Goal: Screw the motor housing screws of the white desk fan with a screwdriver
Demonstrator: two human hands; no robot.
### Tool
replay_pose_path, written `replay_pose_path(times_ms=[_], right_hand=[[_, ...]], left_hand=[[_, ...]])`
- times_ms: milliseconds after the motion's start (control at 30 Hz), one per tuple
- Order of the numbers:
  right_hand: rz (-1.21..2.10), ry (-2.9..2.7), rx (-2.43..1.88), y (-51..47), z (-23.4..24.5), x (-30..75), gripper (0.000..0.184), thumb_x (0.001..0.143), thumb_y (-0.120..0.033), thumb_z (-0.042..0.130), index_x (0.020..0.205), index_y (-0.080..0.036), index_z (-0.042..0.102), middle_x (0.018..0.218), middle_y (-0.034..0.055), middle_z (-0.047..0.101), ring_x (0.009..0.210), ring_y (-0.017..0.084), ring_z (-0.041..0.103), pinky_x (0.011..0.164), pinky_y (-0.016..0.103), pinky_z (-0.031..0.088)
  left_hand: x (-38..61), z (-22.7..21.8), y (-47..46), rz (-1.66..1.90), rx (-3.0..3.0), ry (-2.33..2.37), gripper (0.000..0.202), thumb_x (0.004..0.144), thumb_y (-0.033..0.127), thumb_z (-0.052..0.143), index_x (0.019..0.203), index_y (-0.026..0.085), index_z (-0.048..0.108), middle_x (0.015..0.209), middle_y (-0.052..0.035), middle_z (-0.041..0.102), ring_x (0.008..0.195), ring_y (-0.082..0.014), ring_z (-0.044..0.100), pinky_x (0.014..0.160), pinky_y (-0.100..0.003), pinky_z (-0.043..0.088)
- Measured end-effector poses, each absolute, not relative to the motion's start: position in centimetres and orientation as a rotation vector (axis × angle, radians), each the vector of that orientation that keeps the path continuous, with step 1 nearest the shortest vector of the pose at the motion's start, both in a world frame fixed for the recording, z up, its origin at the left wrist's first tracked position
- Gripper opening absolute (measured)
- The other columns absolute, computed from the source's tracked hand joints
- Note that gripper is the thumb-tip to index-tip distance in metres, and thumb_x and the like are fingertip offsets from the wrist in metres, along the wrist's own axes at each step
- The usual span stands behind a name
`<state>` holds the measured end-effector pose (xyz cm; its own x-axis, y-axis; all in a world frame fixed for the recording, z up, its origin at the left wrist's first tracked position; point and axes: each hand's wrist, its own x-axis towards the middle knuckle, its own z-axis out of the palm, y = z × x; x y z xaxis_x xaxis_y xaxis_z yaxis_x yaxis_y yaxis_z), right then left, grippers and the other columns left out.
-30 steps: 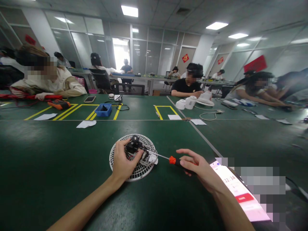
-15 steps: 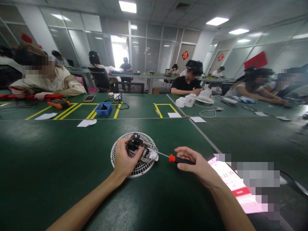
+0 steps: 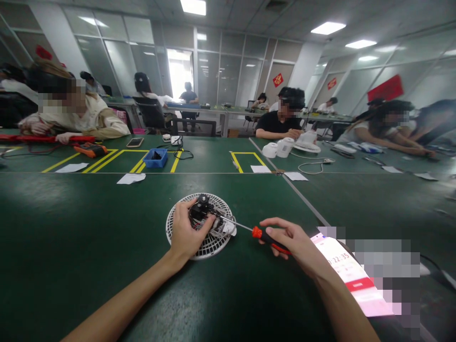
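Note:
A round white fan grille [image 3: 213,243] lies flat on the green table [image 3: 71,247] in front of me, with a black motor assembly [image 3: 200,212] and loose wires on top. My left hand [image 3: 186,233] rests on the grille, fingers curled round the motor assembly and holding it. My right hand [image 3: 292,243] grips the red and black handle of a screwdriver [image 3: 256,232]. Its thin shaft slants left and its tip meets the motor assembly beside my left fingers.
A lit phone [image 3: 352,275] lies by my right forearm. Farther off sit a blue bin [image 3: 155,157], paper slips [image 3: 131,178], white fan parts [image 3: 285,147] and an orange meter [image 3: 89,150]. Several people sit at the far tables.
My right hand has turned slightly on the screwdriver handle, and the view has shifted a little. The left hand stays on the motor assembly.

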<state>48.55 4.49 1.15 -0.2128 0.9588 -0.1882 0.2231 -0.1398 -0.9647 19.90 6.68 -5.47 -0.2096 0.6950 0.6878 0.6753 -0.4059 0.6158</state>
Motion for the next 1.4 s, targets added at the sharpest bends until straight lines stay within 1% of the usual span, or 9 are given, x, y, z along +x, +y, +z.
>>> replay_pose_path(times_ms=[100,233,400,500,600,1000,1167,1333,1400], right_hand=[[1.367,-1.487,-1.353,4.5,1.0,48.8,0.048,0.078,-0.055,0.08,0.108,-0.019,0.069,0.069,-0.0002,0.069,0.052,0.011,0.054,0.044,0.022,0.033],[1.332,-1.477,-1.332,4.6,0.6,49.1,0.042,0.077,-0.051,0.083,0.104,-0.02,0.07,0.075,-0.0003,0.071,0.057,0.012,0.057,0.048,0.022,0.038],[1.237,-1.477,-1.272,4.6,0.7,49.2,0.038,0.073,-0.044,0.088,0.099,-0.022,0.072,0.084,0.0022,0.076,0.076,0.018,0.069,0.069,0.029,0.053],[1.113,-1.526,-1.259,4.2,1.0,49.1,0.036,0.072,-0.04,0.089,0.098,-0.023,0.073,0.092,0.0036,0.077,0.087,0.021,0.072,0.081,0.033,0.056],[0.998,-1.581,-1.298,3.9,1.4,49.0,0.033,0.071,-0.041,0.089,0.094,-0.023,0.074,0.096,0.0046,0.077,0.092,0.024,0.072,0.086,0.036,0.057],[0.919,-1.733,-1.336,3.7,2.2,48.6,0.025,0.074,-0.036,0.085,0.094,-0.025,0.075,0.098,0.004,0.076,0.092,0.027,0.07,0.087,0.043,0.054],[0.984,-1.671,-1.311,3.8,2.0,48.4,0.027,0.074,-0.04,0.084,0.094,-0.024,0.074,0.097,0.0047,0.076,0.093,0.026,0.07,0.088,0.041,0.055],[1.121,-1.643,-1.278,4.2,1.5,48.6,0.03,0.083,-0.048,0.077,0.099,-0.023,0.074,0.083,0.0032,0.075,0.08,0.023,0.071,0.079,0.037,0.055],[1.115,-1.641,-1.296,4.2,1.7,48.8,0.031,0.082,-0.049,0.079,0.098,-0.023,0.074,0.083,0.0035,0.076,0.081,0.023,0.071,0.079,0.036,0.055]], left_hand=[[19.9,-5.4,6.6,1.725,1.955,1.712,0.056,0.082,0.045,0.078,0.126,0.022,0.053,0.116,-0.0077,0.058,0.108,-0.0255,0.06,0.096,-0.046,0.053],[19.9,-5.4,6.5,1.726,1.952,1.709,0.055,0.082,0.045,0.078,0.126,0.022,0.053,0.116,-0.0074,0.058,0.109,-0.0257,0.06,0.097,-0.046,0.053],[20.0,-5.4,6.5,1.746,1.957,1.706,0.053,0.083,0.045,0.077,0.125,0.022,0.053,0.115,-0.0073,0.058,0.109,-0.0259,0.06,0.098,-0.047,0.053],[20.0,-5.4,6.5,1.739,1.948,1.706,0.054,0.083,0.046,0.077,0.125,0.022,0.053,0.115,-0.0075,0.058,0.109,-0.0264,0.061,0.097,-0.047,0.053],[20.0,-5.4,6.5,1.735,1.936,1.708,0.054,0.083,0.046,0.076,0.125,0.022,0.053,0.116,-0.0079,0.058,0.11,-0.027,0.061,0.098,-0.048,0.053],[20.0,-5.5,6.5,1.727,1.919,1.715,0.056,0.082,0.046,0.078,0.126,0.021,0.054,0.116,-0.0084,0.058,0.11,-0.0268,0.061,0.097,-0.048,0.053],[20.0,-5.4,6.4,1.718,1.928,1.721,0.056,0.082,0.046,0.077,0.127,0.021,0.054,0.117,-0.0086,0.058,0.11,-0.0268,0.06,0.098,-0.049,0.053],[20.0,-5.3,6.4,1.724,1.93,1.716,0.054,0.082,0.046,0.078,0.124,0.021,0.054,0.115,-0.0076,0.058,0.108,-0.0257,0.06,0.097,-0.048,0.053],[20.0,-5.3,6.4,1.718,1.928,1.714,0.054,0.082,0.046,0.078,0.124,0.021,0.055,0.114,-0.007,0.058,0.107,-0.0252,0.06,0.097,-0.047,0.053]])
